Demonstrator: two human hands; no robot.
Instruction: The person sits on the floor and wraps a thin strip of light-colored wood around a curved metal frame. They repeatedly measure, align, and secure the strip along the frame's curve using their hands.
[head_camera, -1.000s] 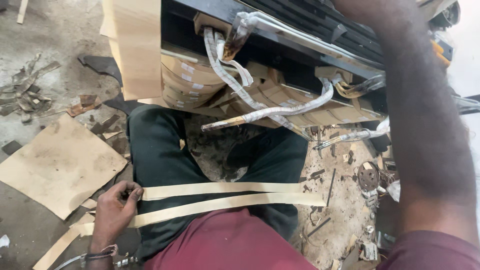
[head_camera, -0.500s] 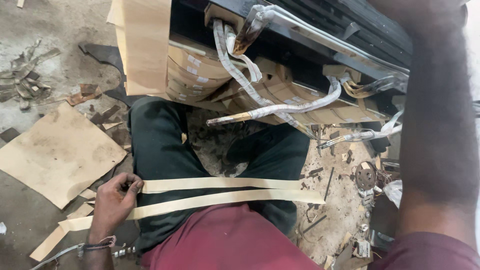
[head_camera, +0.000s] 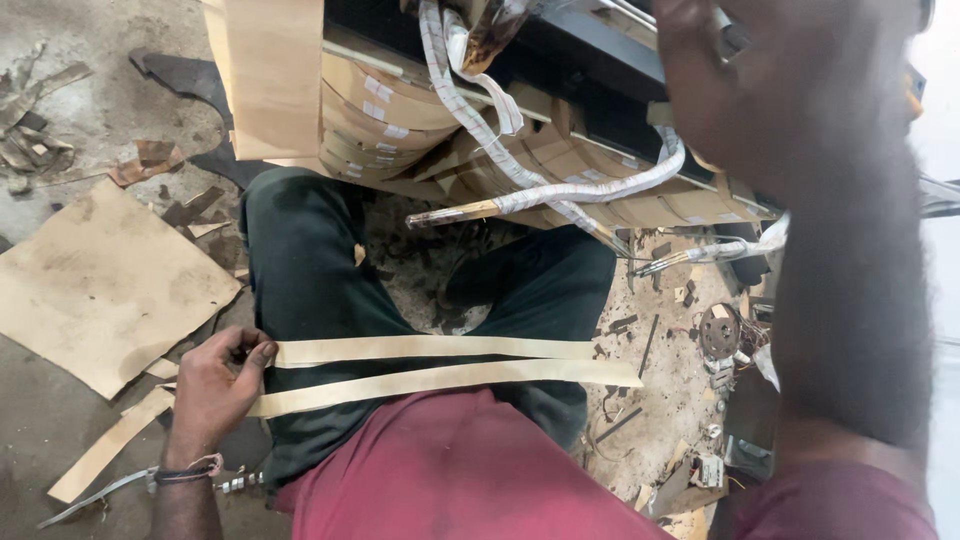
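My left hand (head_camera: 213, 388) rests at my left thigh, fingers closed on the ends of two long tan paper strips (head_camera: 440, 364) that lie across my lap. The strips run rightward over my dark green trousers (head_camera: 300, 270). My right arm (head_camera: 850, 260) rises along the right side, blurred and close to the camera. My right hand (head_camera: 715, 60) is up at the top edge by a large paper-wrapped coil assembly (head_camera: 385, 115), and its fingers are not clear. White-taped leads (head_camera: 560, 195) hang from the assembly above my knees.
A worn cardboard sheet (head_camera: 100, 285) lies on the dirty floor at left, with torn paper scraps (head_camera: 150, 165) around it. Small metal parts and debris (head_camera: 720, 335) lie on the floor at right. A loose paper strip (head_camera: 105, 450) lies by my left wrist.
The view has shifted down and in toward the assembly. My right arm now fills more of the right side. My left hand has stayed on the strips, which still lie across my lap.
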